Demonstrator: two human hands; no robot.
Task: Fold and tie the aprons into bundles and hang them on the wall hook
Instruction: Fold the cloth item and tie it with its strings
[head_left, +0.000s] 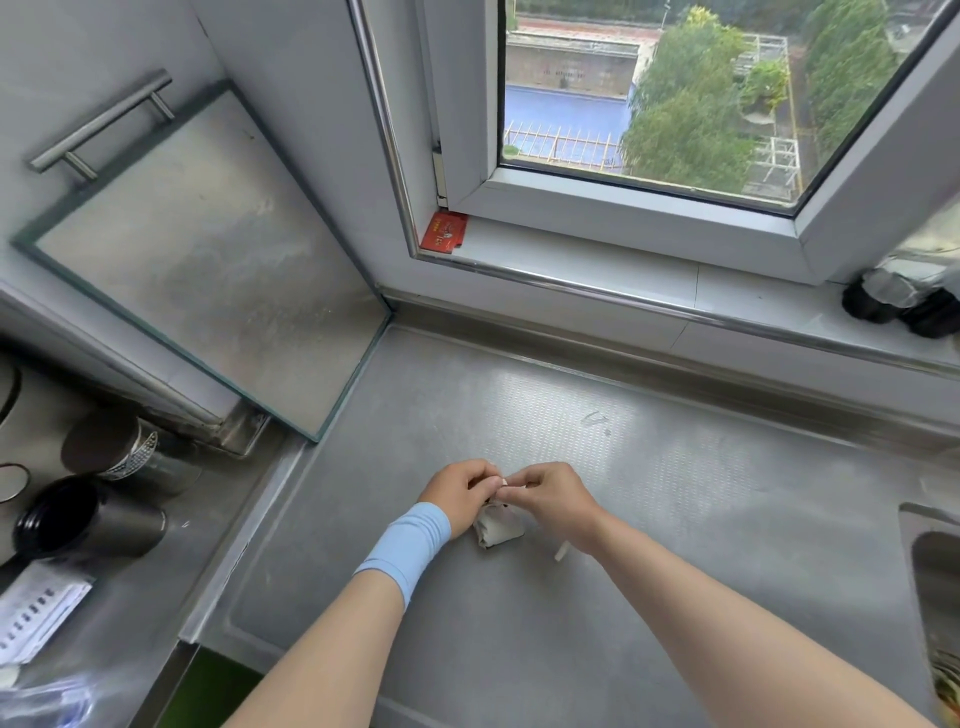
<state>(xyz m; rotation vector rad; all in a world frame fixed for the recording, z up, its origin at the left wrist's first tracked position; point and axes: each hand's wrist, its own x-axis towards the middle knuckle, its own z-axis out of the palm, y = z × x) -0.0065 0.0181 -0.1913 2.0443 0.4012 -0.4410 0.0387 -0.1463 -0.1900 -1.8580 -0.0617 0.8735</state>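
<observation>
A small folded apron bundle (497, 528), pale grey-white cloth, lies on the steel counter (675, 519) near its middle. My left hand (460, 493), with a light blue wristband, and my right hand (551, 499) meet just above the bundle. Each hand pinches a white strap (505, 484) at the top of the bundle, fingertips almost touching. One loose strap end (561, 551) pokes out below my right wrist. Most of the bundle is hidden under my hands. No wall hook is in view.
A glass panel (208, 260) leans at the counter's back left below a metal handle (98, 127). Dark cups and metal canisters (130, 452) stand at the left. A sink (935, 571) sits at the right edge. The window sill (623, 275) holds a red card (444, 231) and dark jars (904, 306).
</observation>
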